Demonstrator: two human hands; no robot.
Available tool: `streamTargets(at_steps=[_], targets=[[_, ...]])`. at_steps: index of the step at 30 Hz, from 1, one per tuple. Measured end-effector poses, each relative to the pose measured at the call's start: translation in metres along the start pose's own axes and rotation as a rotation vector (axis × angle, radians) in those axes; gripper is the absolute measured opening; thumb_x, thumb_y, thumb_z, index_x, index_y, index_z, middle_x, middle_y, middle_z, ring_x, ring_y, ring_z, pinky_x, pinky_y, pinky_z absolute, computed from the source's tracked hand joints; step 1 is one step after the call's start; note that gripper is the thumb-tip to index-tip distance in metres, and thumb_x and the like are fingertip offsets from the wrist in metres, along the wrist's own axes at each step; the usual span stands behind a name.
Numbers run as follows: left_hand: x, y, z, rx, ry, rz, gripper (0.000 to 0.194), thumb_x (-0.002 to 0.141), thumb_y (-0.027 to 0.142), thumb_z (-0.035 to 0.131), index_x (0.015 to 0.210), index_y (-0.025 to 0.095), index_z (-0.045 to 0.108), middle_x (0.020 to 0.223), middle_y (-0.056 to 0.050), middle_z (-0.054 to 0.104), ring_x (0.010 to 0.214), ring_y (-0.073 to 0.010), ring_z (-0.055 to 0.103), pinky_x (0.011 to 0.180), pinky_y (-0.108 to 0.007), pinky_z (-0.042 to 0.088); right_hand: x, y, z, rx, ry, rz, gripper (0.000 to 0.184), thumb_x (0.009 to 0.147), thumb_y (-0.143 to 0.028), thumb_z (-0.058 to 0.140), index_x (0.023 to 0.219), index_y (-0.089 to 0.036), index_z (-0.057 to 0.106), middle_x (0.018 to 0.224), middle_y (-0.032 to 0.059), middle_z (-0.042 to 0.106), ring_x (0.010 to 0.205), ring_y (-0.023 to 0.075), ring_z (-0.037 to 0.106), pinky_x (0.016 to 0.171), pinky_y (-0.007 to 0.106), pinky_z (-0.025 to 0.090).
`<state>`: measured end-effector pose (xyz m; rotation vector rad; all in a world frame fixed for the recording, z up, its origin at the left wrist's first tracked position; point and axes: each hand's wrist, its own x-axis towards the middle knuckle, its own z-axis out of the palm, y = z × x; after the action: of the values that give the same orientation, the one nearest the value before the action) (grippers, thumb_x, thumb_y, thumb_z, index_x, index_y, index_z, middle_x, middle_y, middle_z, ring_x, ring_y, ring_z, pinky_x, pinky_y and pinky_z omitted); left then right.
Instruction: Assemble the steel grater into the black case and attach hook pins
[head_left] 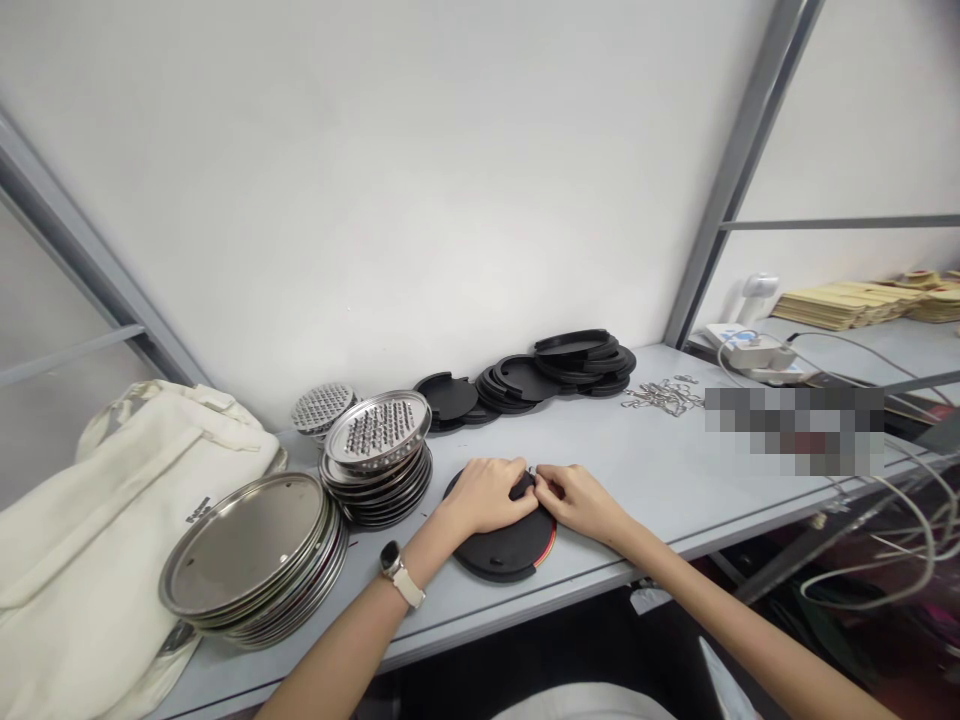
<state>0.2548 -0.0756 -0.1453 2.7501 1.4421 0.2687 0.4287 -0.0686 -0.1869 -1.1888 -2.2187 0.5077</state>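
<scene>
A round black disc (495,552) with a raised rim lies on the table in front of me, a red and yellow edge showing along its right side. My left hand (487,493) rests over its upper part, fingers curled and gripping the rim. At the disc's upper right edge my right hand (576,502) is closed in a pinch, close against the left fingertips. A tiny shiny bit (532,469) shows between the hands; its kind is too small to tell, and the fingers hide the rest.
To the left stand stacked round metal plates (247,545) and round metal grater discs (379,430). More black discs (525,380) lie along the wall. Small metal clasps (666,396) are heaped at right. A cream bag (112,540) sits far left; white cables (892,590) hang at right.
</scene>
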Motion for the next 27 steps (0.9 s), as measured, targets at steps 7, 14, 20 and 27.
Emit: streamTargets(at_steps=[7,14,20,27], targets=[[0.0004,-0.0017,0.0020,0.005,0.036,0.019,0.020,0.083,0.039,0.047,0.081,0.020,0.051,0.074,-0.001,0.063,0.066,-0.0185,0.059,0.053,-0.026,0.030,-0.0007,0.0005,0.0007,0.003,0.010,-0.002,0.024,0.081,-0.020,0.040,0.059,-0.020,0.030,0.049,-0.0060,0.035,0.046,0.0082,0.035,0.049,0.022,0.023],[-0.0002,0.0001,0.0000,-0.003,0.026,0.011,0.018,0.084,0.037,0.046,0.083,0.020,0.052,0.076,-0.002,0.063,0.068,-0.0188,0.059,0.055,-0.027,0.032,0.0003,-0.0034,-0.0014,-0.018,0.002,-0.033,0.024,0.088,-0.025,0.034,0.065,-0.021,0.038,0.053,-0.0043,0.042,0.047,0.0098,0.039,0.052,0.023,0.027],[0.0001,0.0012,-0.0008,-0.014,0.011,-0.004,0.018,0.083,0.037,0.046,0.083,0.020,0.053,0.077,-0.003,0.064,0.069,-0.0193,0.060,0.056,-0.026,0.032,-0.0005,-0.0026,-0.0015,-0.018,-0.003,-0.016,0.025,0.084,-0.021,0.038,0.060,-0.021,0.033,0.050,-0.0055,0.037,0.046,0.0091,0.037,0.050,0.022,0.025],[-0.0002,0.0009,-0.0010,0.013,0.024,0.006,0.018,0.083,0.038,0.047,0.082,0.020,0.052,0.076,-0.001,0.063,0.068,-0.0191,0.060,0.053,-0.027,0.031,0.0006,-0.0018,-0.0011,-0.007,0.000,-0.015,0.024,0.083,-0.021,0.039,0.059,-0.021,0.032,0.049,-0.0057,0.036,0.045,0.0088,0.036,0.050,0.023,0.024]])
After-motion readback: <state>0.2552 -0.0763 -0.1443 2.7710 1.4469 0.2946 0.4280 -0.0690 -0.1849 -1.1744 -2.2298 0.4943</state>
